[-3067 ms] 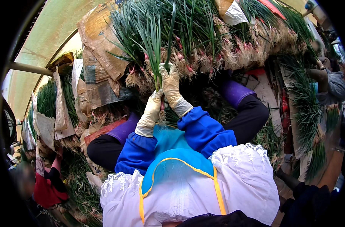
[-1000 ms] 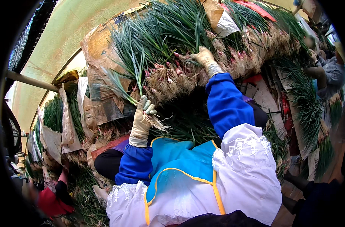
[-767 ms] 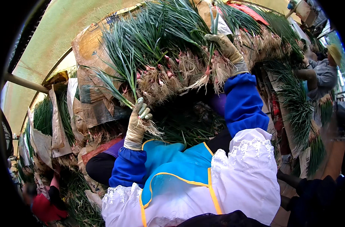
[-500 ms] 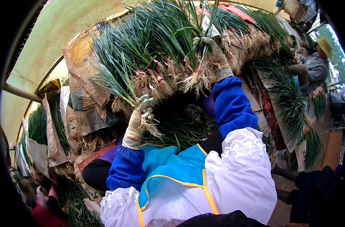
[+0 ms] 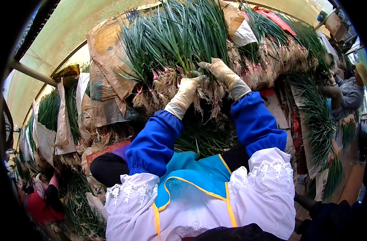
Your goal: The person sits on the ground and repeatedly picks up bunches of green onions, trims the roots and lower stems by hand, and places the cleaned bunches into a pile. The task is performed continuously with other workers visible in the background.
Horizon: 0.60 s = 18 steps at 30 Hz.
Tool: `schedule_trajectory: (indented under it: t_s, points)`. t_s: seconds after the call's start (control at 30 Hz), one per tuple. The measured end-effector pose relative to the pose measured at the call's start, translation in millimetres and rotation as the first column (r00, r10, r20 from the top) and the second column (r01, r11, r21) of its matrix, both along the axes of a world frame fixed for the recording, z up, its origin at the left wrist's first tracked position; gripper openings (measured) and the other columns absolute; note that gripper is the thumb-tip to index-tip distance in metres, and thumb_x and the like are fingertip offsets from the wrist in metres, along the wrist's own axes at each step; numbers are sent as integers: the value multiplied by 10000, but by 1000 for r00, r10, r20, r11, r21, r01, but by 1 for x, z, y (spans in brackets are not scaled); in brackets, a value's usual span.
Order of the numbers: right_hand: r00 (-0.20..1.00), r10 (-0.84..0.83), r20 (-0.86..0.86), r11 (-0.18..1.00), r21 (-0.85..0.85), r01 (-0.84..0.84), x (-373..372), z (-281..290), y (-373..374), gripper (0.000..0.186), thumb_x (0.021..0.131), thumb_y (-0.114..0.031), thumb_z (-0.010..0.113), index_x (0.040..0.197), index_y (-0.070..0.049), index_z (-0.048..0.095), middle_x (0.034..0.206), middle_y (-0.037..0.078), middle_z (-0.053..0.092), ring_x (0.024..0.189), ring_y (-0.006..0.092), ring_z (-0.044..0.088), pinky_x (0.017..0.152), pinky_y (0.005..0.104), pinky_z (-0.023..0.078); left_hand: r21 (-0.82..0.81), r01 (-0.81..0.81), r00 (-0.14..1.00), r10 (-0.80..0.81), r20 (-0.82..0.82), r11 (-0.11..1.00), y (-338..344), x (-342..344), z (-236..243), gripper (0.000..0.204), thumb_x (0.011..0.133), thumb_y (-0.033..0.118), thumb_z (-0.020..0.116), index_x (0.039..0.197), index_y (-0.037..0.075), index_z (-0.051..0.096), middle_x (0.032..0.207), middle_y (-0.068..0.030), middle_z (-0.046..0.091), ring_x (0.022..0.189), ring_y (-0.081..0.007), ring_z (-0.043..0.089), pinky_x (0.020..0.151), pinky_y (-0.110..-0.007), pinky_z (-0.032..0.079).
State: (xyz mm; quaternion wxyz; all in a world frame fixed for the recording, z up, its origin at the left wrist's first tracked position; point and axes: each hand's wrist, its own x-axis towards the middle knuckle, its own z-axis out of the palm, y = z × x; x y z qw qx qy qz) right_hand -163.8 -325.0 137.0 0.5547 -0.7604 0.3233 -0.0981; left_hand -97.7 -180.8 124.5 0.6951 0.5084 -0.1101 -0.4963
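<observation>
Both my hands wear cream gloves with grey-green fingertips and are close together at the root edge of a big heap of spring onions (image 5: 179, 36). My left hand (image 5: 189, 89) is closed around the lower stems of a few spring onions, its fingertips partly hidden among leaves and roots. Just right of it, my right hand (image 5: 220, 73) is closed around spring onions (image 5: 215, 96) whose pale roots hang below the glove. Reddish bulbs and tangled roots line the heap's near edge.
Brown sacking (image 5: 111, 52) covers the heap's left side. More spring onions (image 5: 268, 56) lie to the right, and others (image 5: 207, 136) lie below my hands. A person in a yellow hat (image 5: 348, 90) sits at far right; a person in red (image 5: 41, 205) is at lower left.
My left hand, with its small bunch, has moved up and right to the heap beside my right hand. My right hand has come down slightly. The view has shifted a little.
</observation>
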Motion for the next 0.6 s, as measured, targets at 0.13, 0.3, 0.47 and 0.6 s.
schedule_trajectory:
  t_s: [0.13,0.3,0.47,0.6]
  points:
    - [947,-243,211,946,267,183,1,37,-22,206,854,-249,573,843,-44,550,672,25,571,481,80,481,403,206,372,-90,37,998,-32,58,995,19,26,-33,66,792,60,589,843,22,574,681,-51,598,531,-82,519,444,-198,404]
    - [520,-335,786,634,596,-492,-44,69,-101,144,893,-191,497,846,-57,472,680,-4,436,528,80,385,493,228,340,-132,22,990,-40,-134,991,45,28,-45,264,755,44,630,1011,46,566,756,-70,634,499,-94,539,415,-198,430]
    - [294,-343,892,505,439,-743,-80,74,-135,138,903,-170,466,863,-39,484,695,4,414,542,111,383,511,255,342,-106,66,982,-83,-168,992,75,34,-54,295,815,59,571,1105,27,524,808,-50,618,578,-70,543,452,-173,444]
    - [286,-298,911,538,407,-738,-118,82,-148,178,901,-172,473,928,-3,522,725,10,430,566,117,388,527,256,340,-231,68,970,-119,-213,971,95,25,-29,296,832,110,566,1111,26,516,782,-41,604,529,-60,517,438,-180,431]
